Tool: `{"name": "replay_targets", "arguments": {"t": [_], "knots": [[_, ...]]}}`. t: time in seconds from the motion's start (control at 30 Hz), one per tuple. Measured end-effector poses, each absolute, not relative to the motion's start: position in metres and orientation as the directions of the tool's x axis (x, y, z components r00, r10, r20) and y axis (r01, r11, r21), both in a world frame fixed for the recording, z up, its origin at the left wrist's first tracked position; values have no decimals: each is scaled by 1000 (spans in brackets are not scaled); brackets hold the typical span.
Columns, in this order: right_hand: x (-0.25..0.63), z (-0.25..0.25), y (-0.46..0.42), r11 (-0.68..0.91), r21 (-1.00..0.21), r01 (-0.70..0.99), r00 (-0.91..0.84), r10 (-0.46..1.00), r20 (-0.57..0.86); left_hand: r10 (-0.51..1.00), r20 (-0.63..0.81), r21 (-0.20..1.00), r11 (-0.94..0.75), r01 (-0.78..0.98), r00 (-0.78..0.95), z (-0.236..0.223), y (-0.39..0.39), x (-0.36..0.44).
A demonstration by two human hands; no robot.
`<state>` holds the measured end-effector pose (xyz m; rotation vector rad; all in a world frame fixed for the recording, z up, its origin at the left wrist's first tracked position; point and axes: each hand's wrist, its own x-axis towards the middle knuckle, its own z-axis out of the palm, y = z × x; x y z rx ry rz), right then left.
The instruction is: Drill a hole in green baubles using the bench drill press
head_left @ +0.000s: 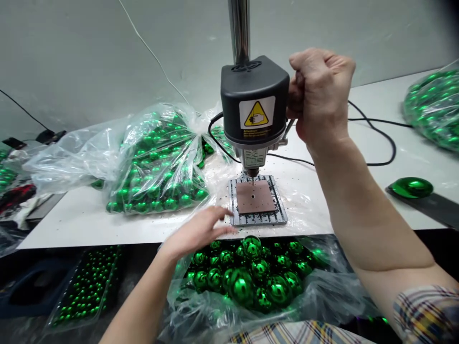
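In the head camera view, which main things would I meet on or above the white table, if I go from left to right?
Knotted clear plastic bag of shiny green balls, black-topped drill press, right hand, single shiny green ball.

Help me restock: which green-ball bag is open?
The bag in the middle, below the table's edge: its balls lie uncovered, while both tabletop bags cover theirs.

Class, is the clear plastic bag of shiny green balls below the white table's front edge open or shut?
Open: the clear plastic bag spreads loosely around the shiny green balls, whose tops show uncovered.
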<state>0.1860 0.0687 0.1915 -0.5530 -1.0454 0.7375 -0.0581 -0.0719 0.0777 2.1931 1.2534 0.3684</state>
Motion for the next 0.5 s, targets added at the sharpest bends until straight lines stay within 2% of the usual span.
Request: {"name": "replay_targets", "arguments": {"t": [0.07, 0.13, 0.2, 0.27, 0.5], "knots": [[185, 191, 68, 647, -710, -280, 319, 760, 567, 922, 82, 539, -361, 761, 379, 76, -34, -61], [185, 190, 68, 649, -706, -283, 317, 758, 570, 945, 170, 421, -327, 846, 280, 65, 16, -61], [186, 190, 68, 654, -704, -278, 311, 754, 578, 986, 73, 214, -160, 964, 147, 51, 65, -62], [186, 189, 69, 655, -703, -275, 302, 754, 584, 998, 29, 132, -60, 989, 57, 38, 102, -65], [192, 181, 80, 656, -704, -272, 251, 754, 607, 997, -14, 4, 81, 997, -81, 16, 144, -88]]}}
